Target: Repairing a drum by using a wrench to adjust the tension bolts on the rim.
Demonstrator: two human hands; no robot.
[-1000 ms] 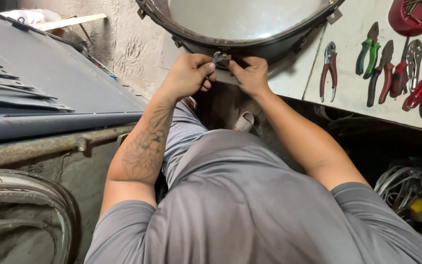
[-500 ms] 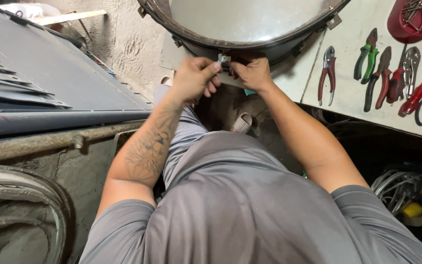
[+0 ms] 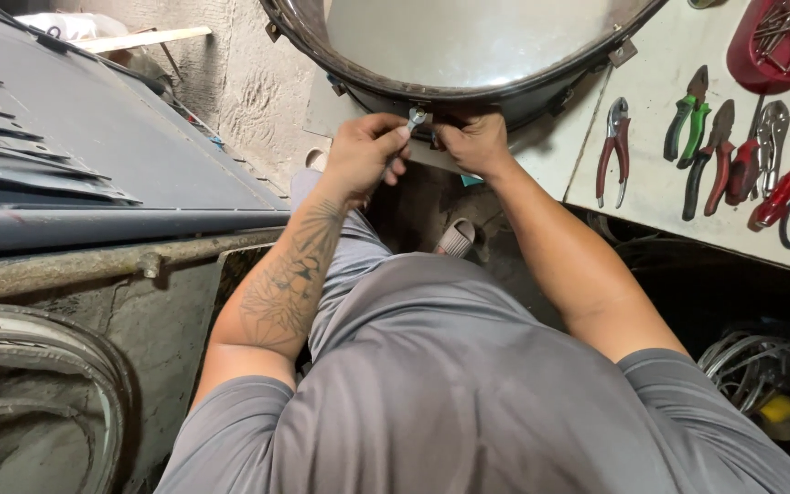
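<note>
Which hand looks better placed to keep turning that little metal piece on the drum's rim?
Probably the left hand: its fingertips pinch the small metal fitting at the drum rim. The right hand lies beside it, seemingly steadying the rim.

Large round drum with pale head and dark metal hoop (image 3: pixel 468 55) lay flat on the white desk, its near rim overhanging the edge. Small silver metal fitting (image 3: pixel 416 119) stood upright against that near rim, touching the hoop, pinched at its lower end; details too small to tell.
</note>
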